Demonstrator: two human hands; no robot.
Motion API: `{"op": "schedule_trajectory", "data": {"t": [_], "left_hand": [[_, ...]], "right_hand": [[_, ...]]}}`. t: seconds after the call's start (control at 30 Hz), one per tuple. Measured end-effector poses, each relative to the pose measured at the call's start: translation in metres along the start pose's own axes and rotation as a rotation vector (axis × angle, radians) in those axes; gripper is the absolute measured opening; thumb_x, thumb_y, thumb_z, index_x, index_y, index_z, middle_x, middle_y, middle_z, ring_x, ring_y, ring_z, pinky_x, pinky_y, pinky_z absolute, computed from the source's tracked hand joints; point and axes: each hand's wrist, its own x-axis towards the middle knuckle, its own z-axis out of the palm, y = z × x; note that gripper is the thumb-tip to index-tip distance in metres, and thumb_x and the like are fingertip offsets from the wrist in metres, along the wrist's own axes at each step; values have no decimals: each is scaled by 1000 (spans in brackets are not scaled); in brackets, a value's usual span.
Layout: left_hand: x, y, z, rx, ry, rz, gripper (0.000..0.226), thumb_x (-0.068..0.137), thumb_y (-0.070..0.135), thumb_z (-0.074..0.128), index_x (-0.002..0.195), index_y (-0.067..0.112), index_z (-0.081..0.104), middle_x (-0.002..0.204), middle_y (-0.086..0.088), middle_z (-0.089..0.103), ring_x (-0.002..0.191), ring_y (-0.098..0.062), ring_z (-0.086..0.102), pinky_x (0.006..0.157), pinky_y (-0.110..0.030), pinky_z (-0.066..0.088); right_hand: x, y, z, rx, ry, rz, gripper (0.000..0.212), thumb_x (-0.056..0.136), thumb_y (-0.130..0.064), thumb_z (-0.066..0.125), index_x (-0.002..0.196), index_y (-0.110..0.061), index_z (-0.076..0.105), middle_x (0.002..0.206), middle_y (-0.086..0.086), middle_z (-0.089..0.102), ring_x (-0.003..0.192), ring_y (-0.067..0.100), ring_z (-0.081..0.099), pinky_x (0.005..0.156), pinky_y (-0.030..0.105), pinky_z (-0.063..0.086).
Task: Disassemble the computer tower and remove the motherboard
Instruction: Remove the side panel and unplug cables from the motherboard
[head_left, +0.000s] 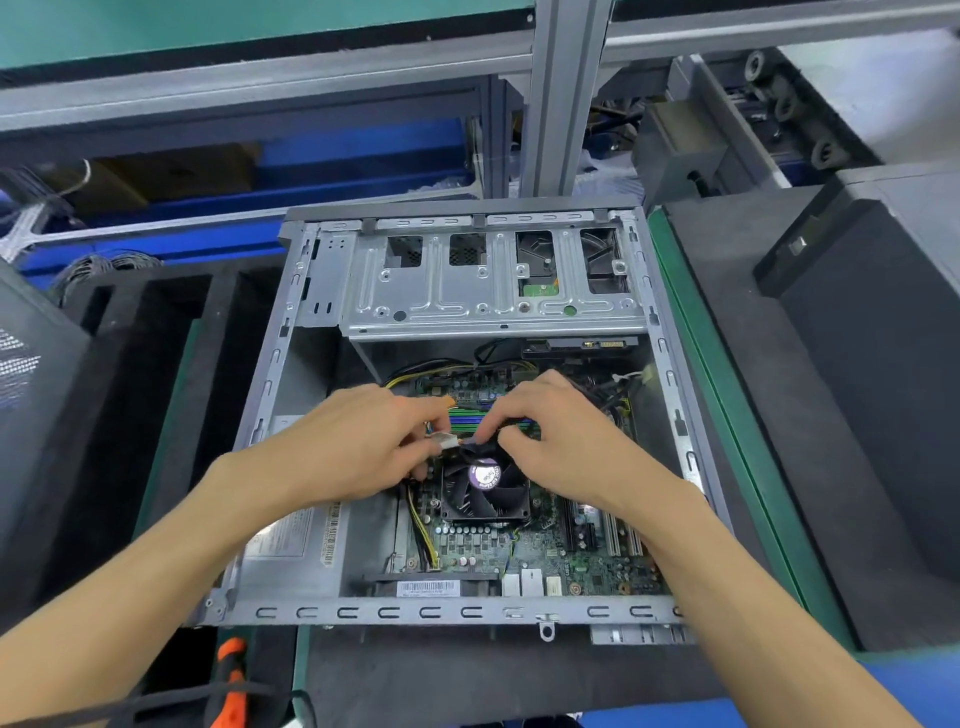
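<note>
Both hands pinch 1 cable connector (448, 440) above 1 cooler fan (485, 486): left hand (358, 441) and right hand (566, 441), fingers curled. 1 open computer tower (291, 332) holds 1 motherboard (571, 566).

No legible text | fan sticker (484, 475): print blurred | near barcode label (427, 588): unreadable | power supply label (291, 535): unreadable

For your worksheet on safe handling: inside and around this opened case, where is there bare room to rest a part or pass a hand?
Free: the dark mat right of the case, and the bare case floor between the left wall and the motherboard. Crowded: around the fan, where the left hand and right hand grip cables.
</note>
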Motion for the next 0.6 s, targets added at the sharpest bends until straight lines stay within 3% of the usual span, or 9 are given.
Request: {"op": "schedule_trajectory", "data": {"t": [0.13, 0.2, 0.33, 0.4, 0.5, 0.6], "left_hand": [[-2, 3, 0, -25, 13, 14, 8, 97, 45, 50, 100, 39, 55, 77, 33, 68, 65, 22, 46, 62, -9, 24], [-2, 4, 0, 12, 27, -2, 10, 97, 44, 50, 103, 38, 56, 79, 29, 70, 64, 11, 48, 64, -19, 30], [-5, 17, 2, 165, 93, -2, 18, 97, 48, 46, 111, 37, 45, 90, 15, 72, 83, -16, 58, 77, -33, 45], [-13, 29, -4, 6, 109, 65, 18, 94, 45, 51, 105, 40, 38, 84, 16, 68, 76, -7, 59, 71, -30, 49], [-25, 42, -14, -273, -161, 136, 12, 91, 30, 61, 91, 34, 50, 79, 14, 65, 72, -2, 59, 67, -21, 47], [-21, 53, -7, -42, -556, 52, 19, 98, 22, 46, 111, 28, 58, 108, 3, 66, 98, -17, 61, 84, -29, 49]], "right_hand": [[-2, -1, 2, -47, -42, -48, 18, 94, -34, 61, 104, -47, 69, 114, -12, 59, 116, 9, 33, 111, 48, 29], [-4, -1, 2, -59, -58, -65, 13, 92, -41, 64, 104, -47, 68, 116, -13, 56, 119, 9, 32, 111, 50, 26], [-4, -2, 5, -90, -67, -70, 13, 89, -54, 66, 94, -42, 69, 115, -13, 55, 120, 10, 32, 106, 44, 25], [-2, -2, 7, -171, -60, -57, 14, 94, -48, 63, 95, -36, 71, 116, -12, 53, 119, 11, 31, 105, 43, 26], [1, 1, 9, -217, -54, -38, 19, 98, -41, 60, 103, -28, 73, 115, -10, 53, 120, 11, 31, 107, 44, 28], [1, 2, 9, -200, -42, -40, 19, 100, -40, 58, 101, -28, 72, 111, -10, 55, 118, 11, 32, 109, 44, 29]]}}
